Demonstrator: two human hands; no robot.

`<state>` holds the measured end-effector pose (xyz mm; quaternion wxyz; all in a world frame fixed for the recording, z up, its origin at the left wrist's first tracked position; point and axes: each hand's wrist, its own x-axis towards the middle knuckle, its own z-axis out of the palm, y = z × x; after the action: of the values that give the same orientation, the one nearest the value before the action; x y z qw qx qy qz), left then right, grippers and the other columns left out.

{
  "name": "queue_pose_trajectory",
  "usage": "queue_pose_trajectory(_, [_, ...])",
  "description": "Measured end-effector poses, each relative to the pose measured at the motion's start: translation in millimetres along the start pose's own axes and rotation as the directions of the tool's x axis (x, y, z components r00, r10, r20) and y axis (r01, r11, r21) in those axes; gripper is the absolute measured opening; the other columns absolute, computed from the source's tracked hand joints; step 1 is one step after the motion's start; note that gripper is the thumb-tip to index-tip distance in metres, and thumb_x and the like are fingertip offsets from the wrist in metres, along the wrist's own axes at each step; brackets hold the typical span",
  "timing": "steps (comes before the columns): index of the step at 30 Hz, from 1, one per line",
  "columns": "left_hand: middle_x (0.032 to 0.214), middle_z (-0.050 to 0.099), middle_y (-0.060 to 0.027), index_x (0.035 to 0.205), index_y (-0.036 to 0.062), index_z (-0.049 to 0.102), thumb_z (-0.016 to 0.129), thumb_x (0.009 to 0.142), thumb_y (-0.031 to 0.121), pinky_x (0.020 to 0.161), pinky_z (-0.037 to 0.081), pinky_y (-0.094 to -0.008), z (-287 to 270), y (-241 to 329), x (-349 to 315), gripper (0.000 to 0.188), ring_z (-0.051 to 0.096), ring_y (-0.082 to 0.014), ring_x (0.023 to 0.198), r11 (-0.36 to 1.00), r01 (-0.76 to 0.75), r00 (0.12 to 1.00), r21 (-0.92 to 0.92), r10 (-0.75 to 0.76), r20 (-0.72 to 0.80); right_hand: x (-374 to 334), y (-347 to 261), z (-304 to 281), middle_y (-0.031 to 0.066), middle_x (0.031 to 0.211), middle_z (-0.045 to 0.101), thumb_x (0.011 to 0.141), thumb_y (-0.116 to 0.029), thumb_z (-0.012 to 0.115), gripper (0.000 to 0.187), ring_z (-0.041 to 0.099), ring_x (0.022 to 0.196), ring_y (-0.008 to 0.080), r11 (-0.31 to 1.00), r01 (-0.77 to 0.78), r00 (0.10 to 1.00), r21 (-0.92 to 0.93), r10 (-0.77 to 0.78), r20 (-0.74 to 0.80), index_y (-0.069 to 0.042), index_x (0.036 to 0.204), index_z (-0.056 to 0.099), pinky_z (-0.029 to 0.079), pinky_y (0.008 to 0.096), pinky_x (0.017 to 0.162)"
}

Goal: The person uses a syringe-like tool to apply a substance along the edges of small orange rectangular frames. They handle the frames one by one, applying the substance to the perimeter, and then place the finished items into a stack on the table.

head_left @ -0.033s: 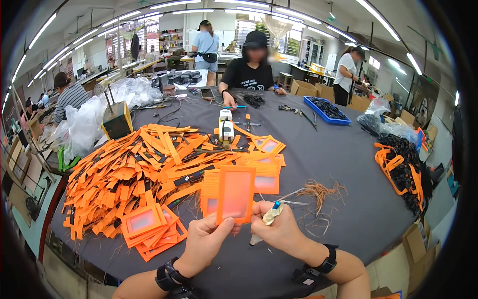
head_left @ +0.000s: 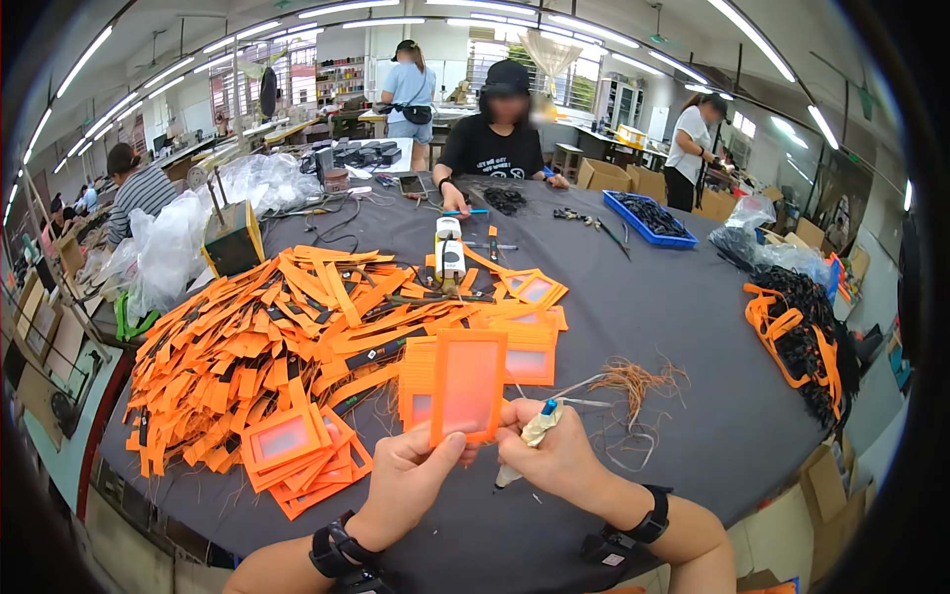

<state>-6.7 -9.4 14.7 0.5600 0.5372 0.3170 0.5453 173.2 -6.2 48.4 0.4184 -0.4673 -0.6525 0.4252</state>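
Note:
Upright in front of me is an orange card holder with a clear window. My left hand grips its lower edge, thumb on the front. My right hand is closed around a pen-like tool wrapped in pale tape, with a blue upper end and its tip pointing down. The right fingertips also touch the holder's right edge. Behind it lies a stack of similar holders; another stack is to the left of my left hand.
A large heap of orange strips covers the table's left. Loose orange threads lie right of my hands. Farther off are a white device, a blue tray and black-and-orange straps. A co-worker sits across the table.

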Motion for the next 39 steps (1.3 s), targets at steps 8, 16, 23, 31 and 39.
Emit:
queue_pose_trajectory(8, [0.084,0.065,-0.0121,0.095,-0.0025,0.068,0.064,0.084,0.004,0.062,0.048,-0.0268,4.0,8.8,-0.4,0.012,0.064,-0.0209,0.070,0.788,-0.367,0.922,0.494,0.380,0.080,4.0,-0.3,5.4,0.0015,0.073,0.062,0.084,-0.003,0.055,0.013,0.059,0.063,0.0066,0.988,-0.046,0.999,0.145,0.041,0.032,0.002,0.093,0.063,0.048,0.0223,0.056])
queue_pose_trajectory(16, [0.080,0.064,-0.0098,0.092,-0.0030,0.068,0.063,0.086,0.004,0.060,0.047,-0.0254,-0.8,10.9,-0.9,0.010,0.061,-0.0159,0.067,0.846,-0.292,0.953,0.446,0.297,0.061,6.5,4.8,3.2,0.0004,0.070,0.060,0.085,-0.004,0.055,0.011,0.057,0.060,0.0061,0.958,-0.088,0.992,0.271,0.059,0.114,-0.001,0.093,0.061,0.045,0.0203,0.052])
queue_pose_trajectory(23, [0.079,0.063,-0.0091,0.093,-0.0024,0.068,0.063,0.085,0.003,0.061,0.046,-0.0245,1.7,10.3,0.1,0.011,0.061,-0.0146,0.069,0.839,-0.325,0.940,0.436,0.338,0.050,5.9,-7.3,2.5,0.0014,0.069,0.059,0.085,-0.009,0.055,0.011,0.057,0.062,0.0064,0.941,-0.177,0.981,0.290,0.144,0.131,-0.001,0.091,0.060,0.044,0.0219,0.057])
queue_pose_trajectory(31, [0.093,0.068,-0.0096,0.104,-0.0039,0.066,0.056,0.093,0.010,0.071,0.051,-0.0268,-6.5,-1.8,3.1,0.020,0.064,-0.0137,0.080,0.998,0.051,0.999,-0.043,-0.052,-0.012,4.2,-5.4,-8.7,0.0024,0.069,0.060,0.085,-0.007,0.054,0.016,0.054,0.057,0.0042,0.936,-0.167,0.986,0.309,0.158,0.053,-0.003,0.099,0.059,0.036,0.0184,0.043])
queue_pose_trajectory(39, [0.091,0.069,-0.0099,0.106,-0.0051,0.065,0.058,0.093,0.015,0.074,0.050,-0.0271,-8.4,-8.3,5.2,0.025,0.064,-0.0140,0.080,0.914,0.254,0.965,-0.316,-0.259,0.027,-2.8,44.0,-41.6,0.0040,0.064,0.050,0.098,-0.056,0.023,0.066,0.050,0.048,0.0138,0.766,0.128,0.987,0.630,-0.159,-0.007,0.000,0.089,0.057,0.041,0.0261,0.046])
